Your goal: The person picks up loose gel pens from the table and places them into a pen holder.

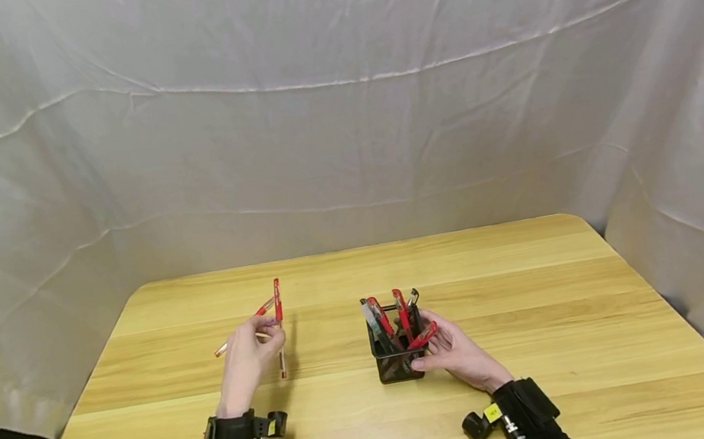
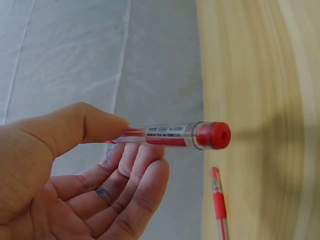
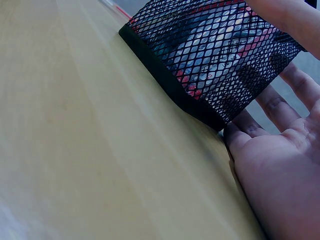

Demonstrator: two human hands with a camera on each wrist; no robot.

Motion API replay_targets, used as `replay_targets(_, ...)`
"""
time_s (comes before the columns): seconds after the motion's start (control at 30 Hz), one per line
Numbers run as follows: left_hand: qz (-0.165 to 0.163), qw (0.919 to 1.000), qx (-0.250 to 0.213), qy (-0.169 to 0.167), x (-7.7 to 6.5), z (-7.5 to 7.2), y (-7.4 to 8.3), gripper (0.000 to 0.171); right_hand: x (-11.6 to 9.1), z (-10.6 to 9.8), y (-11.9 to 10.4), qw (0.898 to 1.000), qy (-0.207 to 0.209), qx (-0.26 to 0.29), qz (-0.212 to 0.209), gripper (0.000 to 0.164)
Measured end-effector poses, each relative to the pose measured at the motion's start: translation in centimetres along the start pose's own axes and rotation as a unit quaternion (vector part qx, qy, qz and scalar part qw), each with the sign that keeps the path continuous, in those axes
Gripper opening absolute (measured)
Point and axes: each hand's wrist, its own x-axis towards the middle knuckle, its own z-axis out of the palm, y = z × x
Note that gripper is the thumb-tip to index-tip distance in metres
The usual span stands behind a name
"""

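Note:
My left hand [image 1: 249, 357] pinches a red gel pen [image 1: 278, 302] between thumb and fingers. The pen stands nearly upright above the table, red cap at the top; its red end plug faces the camera in the left wrist view. Behind this hand a second red pen [image 2: 219, 202] lies on the table, partly hidden in the head view. My right hand [image 1: 457, 357] grips the right side of a black mesh pen holder [image 1: 399, 368], thumb at the front and fingers around the far side. Several pens with red or dark caps lean inside the holder, one red cap [image 1: 423, 335] tilting over its front right rim.
The light wood table [image 1: 546, 296] has rounded far corners. Pale cloth [image 1: 338, 136] hangs behind it and along both sides. A strap with a small camera [image 1: 277, 424] is on the left wrist, and another camera [image 1: 476, 427] on the right.

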Motion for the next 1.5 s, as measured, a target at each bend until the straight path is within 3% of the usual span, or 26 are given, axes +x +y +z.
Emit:
replay_targets(0.3,0.008,0.9996,-0.026,-0.006,-0.3,-0.6,1.5,0.023,0.1,0.0,0.1,1.000,-0.006,0.004,-0.009,0.090)
replay_targets(0.57,0.050,0.9965,-0.064,0.021,-0.6,-0.9,2.6,0.021,0.2,0.0,0.1,1.000,-0.015,0.004,-0.017,0.088)
replay_targets(1.0,0.091,0.9821,-0.158,0.048,-1.5,-0.8,4.9,0.021,0.3,0.1,0.1,1.000,-0.019,0.003,-0.019,0.087)
replay_targets(1.13,0.090,0.9775,-0.181,0.062,-2.3,-1.4,7.0,0.022,0.4,0.1,0.1,1.000,-0.018,0.006,-0.017,0.088)
replay_targets(1.23,0.107,0.9711,-0.201,0.073,-2.6,-1.4,7.6,0.022,0.4,0.2,0.1,1.000,-0.015,0.004,-0.014,0.091)
replay_targets(1.33,0.143,0.9589,-0.229,0.088,-2.4,-0.7,6.9,0.021,0.3,0.2,0.0,1.000,-0.015,0.004,-0.015,0.092)
replay_targets(1.37,0.161,0.9536,-0.236,0.094,-2.3,-0.5,6.6,0.021,0.3,0.2,0.1,1.000,-0.015,0.004,-0.015,0.092)
replay_targets(1.4,0.186,0.9427,-0.259,0.098,-1.7,0.4,5.5,0.022,0.3,0.2,0.0,1.000,-0.015,0.005,-0.014,0.091)
replay_targets(1.5,0.248,0.9197,-0.283,0.112,-1.2,1.3,4.6,0.024,0.3,0.2,0.0,1.000,-0.014,0.007,-0.013,0.091)
